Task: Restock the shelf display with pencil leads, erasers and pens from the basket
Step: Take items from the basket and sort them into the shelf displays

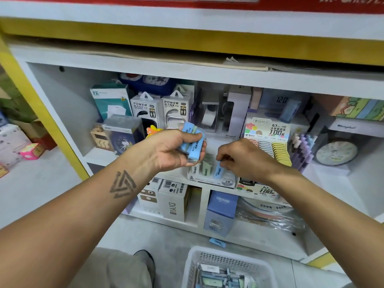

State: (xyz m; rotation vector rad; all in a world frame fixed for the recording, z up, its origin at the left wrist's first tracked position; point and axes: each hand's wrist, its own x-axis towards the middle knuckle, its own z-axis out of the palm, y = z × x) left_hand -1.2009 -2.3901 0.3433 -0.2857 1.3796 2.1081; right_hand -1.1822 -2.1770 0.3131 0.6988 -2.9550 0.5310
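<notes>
Left hand [176, 148] grips blue erasers [192, 140]; right hand [243, 159] pinches 1 eraser [218, 169]

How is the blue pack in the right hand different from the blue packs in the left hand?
The right hand pinches one blue pack, while the left hand grips several blue packs bundled together. The single pack stands almost upright, its lower end down in the display tray; the bundle is held in the air above the tray, tilted. Both seem to be the same light blue, slim, printed product.
</notes>
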